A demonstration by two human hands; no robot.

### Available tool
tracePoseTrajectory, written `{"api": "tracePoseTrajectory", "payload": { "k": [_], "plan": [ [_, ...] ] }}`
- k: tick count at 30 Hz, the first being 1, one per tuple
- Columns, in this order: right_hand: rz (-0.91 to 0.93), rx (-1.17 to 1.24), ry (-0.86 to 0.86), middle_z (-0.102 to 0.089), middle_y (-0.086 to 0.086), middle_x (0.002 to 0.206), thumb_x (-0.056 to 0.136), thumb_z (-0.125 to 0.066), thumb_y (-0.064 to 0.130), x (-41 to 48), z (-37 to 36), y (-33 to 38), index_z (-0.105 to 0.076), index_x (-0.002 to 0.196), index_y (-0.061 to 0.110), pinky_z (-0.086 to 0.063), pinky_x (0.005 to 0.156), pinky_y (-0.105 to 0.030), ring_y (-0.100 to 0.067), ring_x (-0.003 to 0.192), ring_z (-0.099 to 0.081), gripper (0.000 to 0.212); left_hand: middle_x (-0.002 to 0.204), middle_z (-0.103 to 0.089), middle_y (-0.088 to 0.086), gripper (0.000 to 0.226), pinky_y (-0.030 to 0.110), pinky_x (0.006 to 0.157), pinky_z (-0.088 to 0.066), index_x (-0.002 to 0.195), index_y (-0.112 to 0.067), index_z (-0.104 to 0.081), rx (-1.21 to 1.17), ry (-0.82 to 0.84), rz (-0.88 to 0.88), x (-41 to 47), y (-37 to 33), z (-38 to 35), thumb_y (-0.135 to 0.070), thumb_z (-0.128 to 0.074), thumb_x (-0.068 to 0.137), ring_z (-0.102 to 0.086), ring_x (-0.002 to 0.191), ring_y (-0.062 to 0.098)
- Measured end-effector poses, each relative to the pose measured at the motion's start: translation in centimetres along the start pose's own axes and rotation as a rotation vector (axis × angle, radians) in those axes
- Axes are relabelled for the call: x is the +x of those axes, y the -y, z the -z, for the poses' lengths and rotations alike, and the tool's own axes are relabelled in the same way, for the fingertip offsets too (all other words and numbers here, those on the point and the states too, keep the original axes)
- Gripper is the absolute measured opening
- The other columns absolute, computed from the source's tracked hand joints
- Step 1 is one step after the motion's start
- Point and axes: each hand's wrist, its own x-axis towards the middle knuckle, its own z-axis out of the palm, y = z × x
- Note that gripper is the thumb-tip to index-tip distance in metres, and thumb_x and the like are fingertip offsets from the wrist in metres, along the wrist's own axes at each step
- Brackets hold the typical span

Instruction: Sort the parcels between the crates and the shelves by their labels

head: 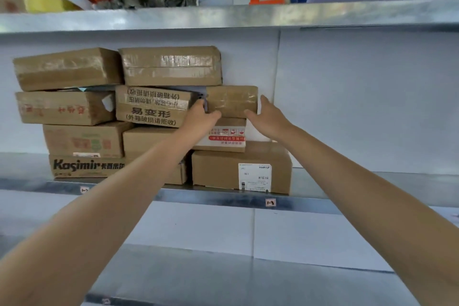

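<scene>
My left grip (201, 117) clasps the small brown taped cardboard parcel (232, 101), my right grip (266, 117) presses it flat-fingered — overhanging the red-printed white carton (223, 135), it may topple.

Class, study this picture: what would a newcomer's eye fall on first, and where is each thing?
Two bare arms reach in from below, the left hand and right hand at either side of a small box at the stack's right edge. The taped cardboard parcels fill the left half of the middle shelf, with the bold Kasimir box at bottom left. Tape rolls lie on the top shelf.
</scene>
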Motion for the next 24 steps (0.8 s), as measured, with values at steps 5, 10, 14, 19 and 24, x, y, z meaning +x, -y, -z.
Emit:
{"api": "tracePoseTrajectory", "payload": {
  "k": [5,10,14,19,24],
  "plan": [
    [0.004,0.167,-0.059,-0.058,0.005,0.102,0.095,-0.054,0.032,1.3,-0.4,-0.5,-0.046,0.128,0.013,-0.036,0.059,-0.020,0.000,0.079,-0.053,0.039,0.091,-0.057,-0.016,0.019,0.016,0.063,-0.034,0.109,-0.025,-0.054,-0.079,-0.007,0.027,1.0,-1.2,-0.9,-0.023,-0.060,0.092,-0.053,0.083,-0.001],
    [0.016,0.215,-0.161,-0.053,0.011,0.092,0.095,-0.053,0.030,0.2,0.6,-2.4,-0.042,0.113,0.020,-0.036,0.053,-0.019,0.001,0.073,-0.052,0.023,0.088,-0.053,-0.025,0.019,0.013,0.063,-0.032,0.088,-0.037,-0.055,-0.142,-0.012,-0.044,-0.1,-1.0,-1.8,-0.019,-0.059,0.092,-0.048,0.081,-0.010],
    [0.009,0.192,-0.111,-0.055,0.006,0.098,0.097,-0.051,0.034,-0.5,1.5,-2.7,-0.043,0.121,0.015,-0.037,0.051,-0.016,0.002,0.073,-0.049,0.032,0.111,-0.065,-0.004,0.024,0.025,0.086,-0.046,0.117,-0.015,-0.065,-0.203,-0.005,-0.026,-0.5,-1.4,-2.1,-0.018,-0.057,0.094,-0.059,0.104,0.011],
    [-0.013,0.205,-0.147,-0.056,-0.003,0.111,0.097,-0.049,0.048,0.3,2.6,-2.0,-0.047,0.125,0.010,-0.034,0.058,-0.022,-0.008,0.083,-0.052,0.047,0.126,-0.064,0.011,0.030,0.037,0.101,-0.052,0.122,-0.010,-0.062,-0.463,0.064,0.110,0.8,-1.6,-1.3,-0.025,-0.061,0.096,-0.065,0.111,0.022],
    [-0.024,0.219,-0.223,-0.055,-0.011,0.123,0.097,-0.052,0.046,1.0,3.0,-1.4,-0.047,0.125,0.007,-0.044,0.075,-0.032,-0.024,0.104,-0.055,0.048,0.115,-0.069,0.017,0.054,0.032,0.088,-0.059,0.124,0.001,-0.059,-0.543,0.081,0.145,1.3,-1.8,-0.8,-0.046,-0.056,0.097,-0.069,0.103,0.025]
  ]
}}
